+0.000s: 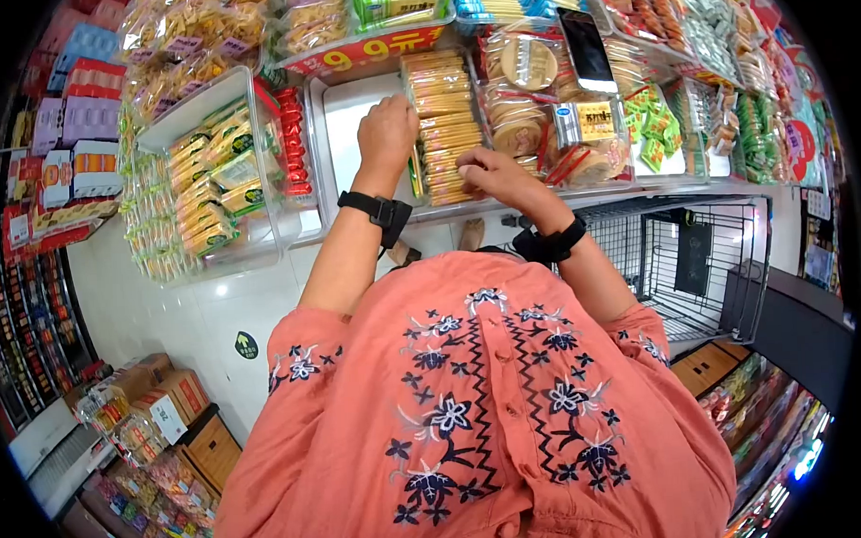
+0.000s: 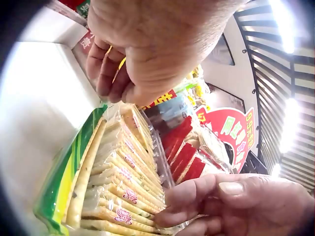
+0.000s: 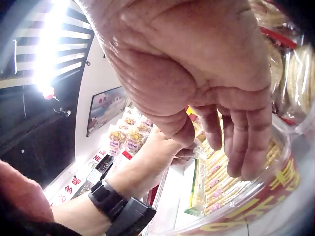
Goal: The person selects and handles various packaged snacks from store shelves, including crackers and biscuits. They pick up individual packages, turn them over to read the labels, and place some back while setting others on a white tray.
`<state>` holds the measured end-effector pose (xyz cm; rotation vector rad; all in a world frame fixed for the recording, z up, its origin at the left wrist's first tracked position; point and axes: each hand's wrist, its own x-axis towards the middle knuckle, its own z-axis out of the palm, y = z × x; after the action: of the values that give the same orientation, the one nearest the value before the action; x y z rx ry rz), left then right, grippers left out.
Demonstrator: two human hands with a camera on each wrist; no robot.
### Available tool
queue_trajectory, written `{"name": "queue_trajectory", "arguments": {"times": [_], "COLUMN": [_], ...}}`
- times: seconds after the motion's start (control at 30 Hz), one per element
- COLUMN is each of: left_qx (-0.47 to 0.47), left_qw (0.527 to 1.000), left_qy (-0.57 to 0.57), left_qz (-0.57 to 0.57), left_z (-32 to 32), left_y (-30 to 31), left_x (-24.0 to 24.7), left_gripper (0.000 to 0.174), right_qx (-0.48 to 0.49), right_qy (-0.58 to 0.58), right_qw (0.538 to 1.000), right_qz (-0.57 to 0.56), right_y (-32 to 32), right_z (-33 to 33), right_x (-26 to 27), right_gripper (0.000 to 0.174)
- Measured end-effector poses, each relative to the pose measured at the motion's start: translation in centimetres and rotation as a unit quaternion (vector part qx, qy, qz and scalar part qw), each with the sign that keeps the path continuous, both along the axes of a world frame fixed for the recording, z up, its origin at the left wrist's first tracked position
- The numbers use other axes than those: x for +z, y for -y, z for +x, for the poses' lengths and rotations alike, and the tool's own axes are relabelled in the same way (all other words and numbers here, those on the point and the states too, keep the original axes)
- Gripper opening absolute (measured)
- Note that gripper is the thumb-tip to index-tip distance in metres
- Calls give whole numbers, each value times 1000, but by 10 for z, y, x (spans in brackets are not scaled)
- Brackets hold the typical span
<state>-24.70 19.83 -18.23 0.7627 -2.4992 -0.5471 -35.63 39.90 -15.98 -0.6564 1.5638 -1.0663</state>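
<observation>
Your right hand (image 1: pixel 501 178) has loose, relaxed fingers at the right edge of the wrapped crackers (image 1: pixel 444 117), which line the right part of the tray (image 1: pixel 335 116); steady the row there. I can't tell whether your left hand (image 1: pixel 388 136) pinches anything; press gently.

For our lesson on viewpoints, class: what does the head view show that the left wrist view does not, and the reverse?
Only the head view shows the shopping cart, the phone and the embroidered shirt.
Only the left wrist view shows the slatted ceiling and bright lights.
Both show the left hand, the right hand and the wrapped crackers.
</observation>
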Motion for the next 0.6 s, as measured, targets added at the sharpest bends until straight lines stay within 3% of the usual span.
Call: {"name": "queue_trajectory", "arguments": {"times": [0.03, 0.13, 0.27, 0.4, 0.6], "left_qx": [-9, -11, 44, 66, 44], "left_qw": [999, 986, 965, 847, 825], "left_qy": [-31, -137, -102, -210, -243], "left_qz": [-14, 94, 236, 484, 509], "left_z": [-1, 0, 9, 20, 42], "left_y": [0, 3, 21, 19, 16], "left_x": [5, 18, 30, 48, 45], "left_gripper": [15, 15, 16, 20, 17], "right_qx": [-3, -16, 18, -38, -102], "right_qy": [0, 17, 20, 48, 155], "right_qw": [1000, 1000, 999, 998, 981], "right_qz": [1, -3, 39, 3, -49], "right_y": [0, 1, 6, 14, 35], "right_z": [0, 3, -3, 2, 0], "right_x": [1, 3, 23, 29, 45], "right_gripper": [36, 36, 36, 38, 39]}}
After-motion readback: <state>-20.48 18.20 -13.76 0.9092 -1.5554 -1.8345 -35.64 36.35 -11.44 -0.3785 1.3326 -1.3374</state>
